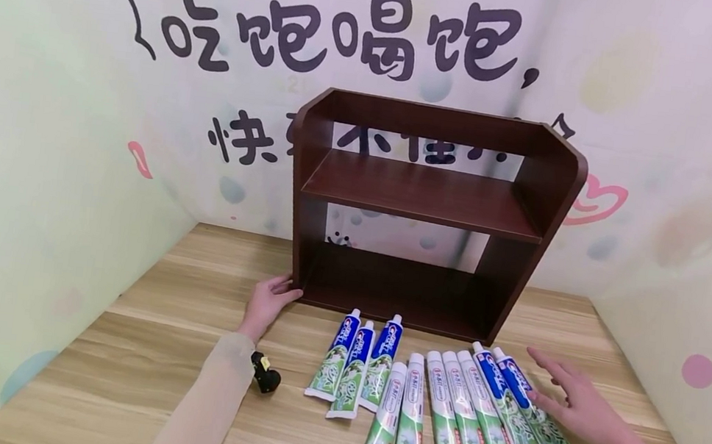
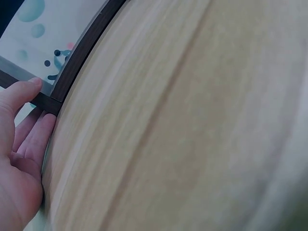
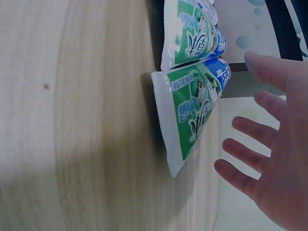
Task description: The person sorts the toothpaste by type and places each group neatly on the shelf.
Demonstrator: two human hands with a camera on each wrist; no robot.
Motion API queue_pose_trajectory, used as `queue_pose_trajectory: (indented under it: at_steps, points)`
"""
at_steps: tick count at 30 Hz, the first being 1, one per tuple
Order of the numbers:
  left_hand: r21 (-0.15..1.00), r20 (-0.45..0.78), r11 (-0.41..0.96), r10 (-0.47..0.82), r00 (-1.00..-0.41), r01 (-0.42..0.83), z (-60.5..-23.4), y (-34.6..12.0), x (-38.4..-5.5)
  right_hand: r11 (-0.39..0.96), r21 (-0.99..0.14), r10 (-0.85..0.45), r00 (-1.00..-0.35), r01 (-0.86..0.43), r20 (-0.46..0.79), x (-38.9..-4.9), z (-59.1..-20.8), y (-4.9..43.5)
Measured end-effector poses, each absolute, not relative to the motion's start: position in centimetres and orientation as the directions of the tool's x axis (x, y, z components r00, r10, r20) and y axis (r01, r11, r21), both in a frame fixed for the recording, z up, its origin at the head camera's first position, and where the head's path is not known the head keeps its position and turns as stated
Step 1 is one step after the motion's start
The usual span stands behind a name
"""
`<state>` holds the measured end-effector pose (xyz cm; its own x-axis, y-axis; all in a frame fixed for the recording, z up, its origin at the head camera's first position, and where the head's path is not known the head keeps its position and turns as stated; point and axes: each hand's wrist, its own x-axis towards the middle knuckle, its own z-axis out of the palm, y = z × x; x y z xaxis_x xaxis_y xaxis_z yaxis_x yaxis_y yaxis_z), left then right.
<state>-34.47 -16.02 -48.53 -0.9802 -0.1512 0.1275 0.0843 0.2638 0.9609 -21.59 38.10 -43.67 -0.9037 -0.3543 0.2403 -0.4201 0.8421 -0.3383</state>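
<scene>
A dark brown two-tier wooden shelf [image 1: 426, 195] stands upright at the back of the table. My left hand [image 1: 267, 306] pinches its lower left front corner, thumb on one face of the side panel [image 2: 47, 102] and fingers on the other. Over the rightmost blue-and-green toothpaste tube [image 1: 552, 440] hovers my right hand [image 1: 583, 407], fingers spread and holding nothing. In the right wrist view that tube [image 3: 192, 108] lies apart from the fingers. Several white-and-green toothpaste tubes [image 1: 414, 414] lie in a row to its left, then three blue-and-green toothpaste tubes [image 1: 350, 380].
A small black object with a yellow mark [image 1: 266, 374] is by the left wrist. All the tubes lie in front of the shelf on the wood-grain table [image 1: 137, 373]. Printed wall sheets [image 1: 72, 143] enclose the table at the back and sides.
</scene>
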Motion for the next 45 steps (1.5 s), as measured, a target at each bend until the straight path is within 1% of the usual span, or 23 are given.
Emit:
queue_pose_trajectory:
  at_steps: [3, 15, 18, 21, 23, 29, 34, 37, 45]
  points:
    - [0.961, 0.132, 0.263, -0.152, -0.979, 0.089, -48.54, -15.98, -34.35, 0.829, -0.362, -0.369, -0.903, -0.426, 0.219, -21.79, -43.99, 38.24]
    - [0.964, 0.131, 0.252, -0.154, -0.979, 0.089, -48.19, -16.02, -34.03, 0.831, -0.414, -0.363, -0.926, -0.371, 0.102, -21.99, -44.28, 37.69]
    - [0.963, 0.162, 0.24, -0.147, -0.976, 0.124, -48.41, -16.18, -33.91, 0.839, -0.418, -0.358, -0.932, -0.35, 0.06, -21.98, -44.21, 37.53]
    - [0.959, 0.215, 0.217, -0.149, -0.965, 0.18, -48.64, -16.34, -33.78, 0.84, -0.421, -0.361, -0.932, -0.343, 0.04, -21.98, -44.13, 37.41]
    - [0.958, 0.225, 0.215, -0.153, -0.962, 0.19, -48.67, -16.36, -33.7, 0.838, -0.423, -0.366, -0.93, -0.346, 0.035, -22.0, -44.09, 37.36]
    - [0.972, 0.141, 0.212, -0.165, -0.976, 0.104, -48.46, -16.2, -33.99, 0.827, -0.439, -0.378, -0.925, -0.351, 0.028, -22.1, -44.14, 37.36]
    - [0.986, 0.085, 0.156, -0.176, -0.981, 0.058, -48.24, -16.01, -34.01, 0.826, -0.452, -0.372, -0.928, -0.338, 0.014, -22.12, -44.15, 37.38]
    - [0.988, 0.081, 0.148, -0.177, -0.981, 0.055, -48.27, -16.0, -34.02, 0.829, -0.458, -0.362, -0.932, -0.321, -0.003, -22.08, -44.09, 37.36]
    - [0.98, 0.086, 0.194, -0.185, -0.979, 0.049, -48.35, -15.96, -34.1, 0.828, -0.472, -0.355, -0.935, -0.304, -0.022, -22.16, -44.1, 37.37]
